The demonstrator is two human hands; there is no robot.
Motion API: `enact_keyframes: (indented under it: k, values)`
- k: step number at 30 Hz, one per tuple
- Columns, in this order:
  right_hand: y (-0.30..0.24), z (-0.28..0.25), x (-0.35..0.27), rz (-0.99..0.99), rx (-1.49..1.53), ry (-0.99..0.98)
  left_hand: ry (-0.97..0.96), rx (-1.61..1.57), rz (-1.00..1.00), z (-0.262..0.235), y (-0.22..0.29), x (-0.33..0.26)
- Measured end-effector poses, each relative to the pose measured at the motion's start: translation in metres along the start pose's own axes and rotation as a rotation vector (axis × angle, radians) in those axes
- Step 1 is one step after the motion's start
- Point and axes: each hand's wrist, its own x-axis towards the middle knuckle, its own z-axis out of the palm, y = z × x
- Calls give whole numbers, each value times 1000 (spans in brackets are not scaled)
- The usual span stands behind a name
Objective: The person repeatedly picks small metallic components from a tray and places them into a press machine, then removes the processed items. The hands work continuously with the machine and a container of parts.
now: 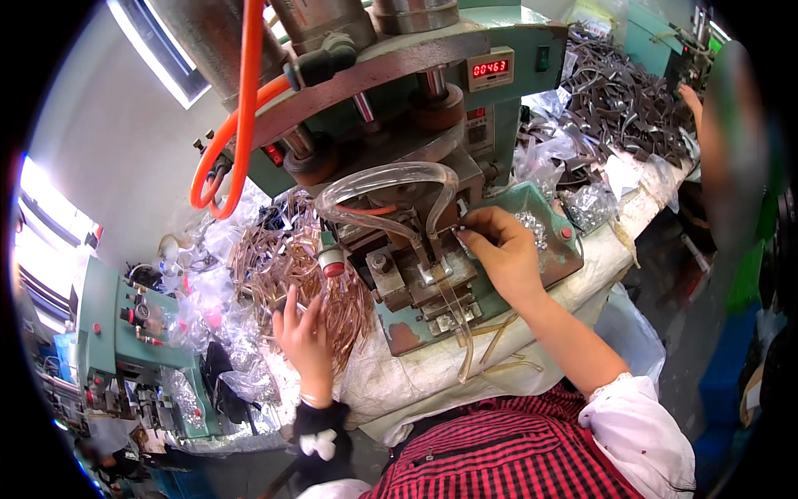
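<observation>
My left hand (304,339) is raised with its fingers apart and holds nothing. It hovers at the near edge of a heap of shiny brown plastic strips (309,287), close to a red push button (333,269). My right hand (509,254) reaches to the middle of a green press (519,91), thumb and fingertips pinched together beside the metal fixture (399,279). Whatever sits in that pinch is too small to make out. A clear plastic strip (453,312) lies in the fixture, its end hanging toward me. A bent clear tube (386,173) arches above.
Small shiny metal parts (532,230) lie in a green tray at the press's right. Farther right is a heap of dark strips (628,100), with another person's hand (690,98) beyond. An orange hose (247,100) hangs at upper left. Several loose strips (497,337) rest on the white table cover.
</observation>
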Motion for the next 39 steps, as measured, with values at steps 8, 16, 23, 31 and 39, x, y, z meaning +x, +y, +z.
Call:
enact_keyframes:
  k: [8, 16, 23, 31, 39]
  values:
    - [44, -47, 16, 294, 377, 144, -44, -1115, -866, -49, 43, 7]
    - [60, -70, 1, -483, -1156, 112, -209, -1653, -986, -37, 47, -31]
    - [54, -72, 18, -391, -972, 181, -123, -1359, -340, -106, 95, 58]
    - [55, -90, -22, 1, -463, 250, 103, -767, 61, -71, 118, 92]
    - [57, -73, -1, -143, -375, 257, -25, -1392, -511, -84, 119, 61]
